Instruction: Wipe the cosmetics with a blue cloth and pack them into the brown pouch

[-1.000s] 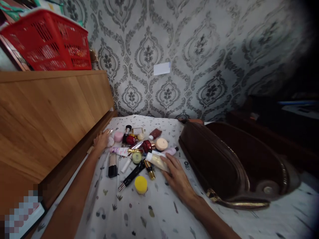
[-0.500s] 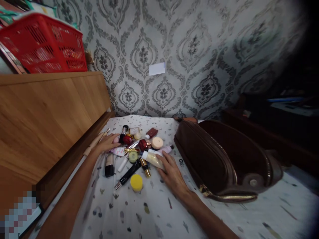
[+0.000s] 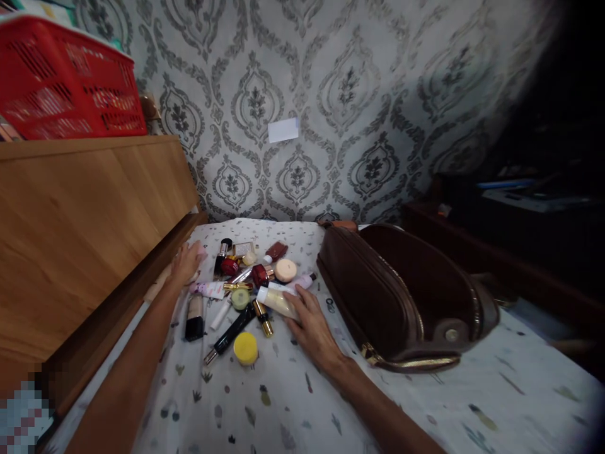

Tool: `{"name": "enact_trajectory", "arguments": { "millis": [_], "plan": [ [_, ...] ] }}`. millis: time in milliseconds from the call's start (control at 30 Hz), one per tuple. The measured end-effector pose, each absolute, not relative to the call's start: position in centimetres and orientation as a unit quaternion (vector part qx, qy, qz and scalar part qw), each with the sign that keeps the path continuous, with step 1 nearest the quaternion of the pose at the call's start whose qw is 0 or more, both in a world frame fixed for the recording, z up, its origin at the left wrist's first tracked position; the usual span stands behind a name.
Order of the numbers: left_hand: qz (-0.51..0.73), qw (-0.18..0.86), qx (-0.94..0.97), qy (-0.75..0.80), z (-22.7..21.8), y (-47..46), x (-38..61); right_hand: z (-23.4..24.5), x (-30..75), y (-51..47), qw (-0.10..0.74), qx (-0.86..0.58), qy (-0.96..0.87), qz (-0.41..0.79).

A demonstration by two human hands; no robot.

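Observation:
On the printed sheet (image 3: 283,403), my left hand (image 3: 185,263) is at the left of a cosmetics pile, its fingers closed about a small pink item (image 3: 202,251) whose kind I cannot make out. My right hand (image 3: 314,325) grips a pale yellow tube (image 3: 278,302) with a white cap, fingers above and thumb below. Between the hands lie a green round pot (image 3: 240,299), a beige compact (image 3: 286,270), a dark red bottle (image 3: 259,275) and a gold-and-black tube (image 3: 263,318). Nearer me are a yellow-lidded jar (image 3: 246,349), a black tube (image 3: 231,333) and a foundation bottle (image 3: 194,319).
A brown leather bag (image 3: 368,296) stands unzipped to the right of the pile. Along the left runs a wooden headboard (image 3: 94,202), with a red basket (image 3: 70,82) on top. A patterned wall (image 3: 326,157) closes off the back.
My left hand has drawn away from the pile to the left, the pink item moving with it. The right hand stays at the tube. The whole view has shifted slightly.

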State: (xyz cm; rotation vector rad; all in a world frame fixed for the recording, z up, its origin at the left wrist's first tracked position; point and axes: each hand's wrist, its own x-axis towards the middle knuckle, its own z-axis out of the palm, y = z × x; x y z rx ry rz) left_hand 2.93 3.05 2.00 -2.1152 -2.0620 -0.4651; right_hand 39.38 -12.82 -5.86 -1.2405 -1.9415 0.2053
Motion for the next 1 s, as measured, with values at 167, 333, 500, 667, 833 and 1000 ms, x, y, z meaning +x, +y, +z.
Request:
{"name": "enact_trajectory", "arguments": {
  "millis": [167, 333, 500, 667, 833, 1000],
  "plan": [
    [-0.173, 0.072, -0.761, -0.621, 2.2, 2.3, 6.6, -5.7, 39.3, -13.0, 0.4, -0.492, -0.77, 0.073],
    [-0.157, 0.035, -0.816, -0.556, 1.1, 2.1, 9.3, -5.9, 39.3, -13.0, 0.4, -0.488, -0.772, 0.072],
    [-0.142, 0.013, -0.832, -0.536, 0.4, 2.0, 9.1, -6.4, 39.3, -12.7, 0.409, -0.487, -0.768, 0.07],
    [-0.138, 0.039, -0.815, -0.562, 0.1, 1.4, 8.9, -6.4, 39.4, -12.6, 0.411, -0.486, -0.768, 0.074],
    [-0.138, 0.087, -0.739, -0.653, 0.3, 2.4, 8.2, -6.0, 39.4, -12.8, 0.416, -0.489, -0.762, 0.085],
    [-0.132, 0.1, -0.694, -0.7, 1.0, 3.4, 8.2, -5.9, 39.3, -13.0, 0.414, -0.493, -0.76, 0.087]
  ]
}}
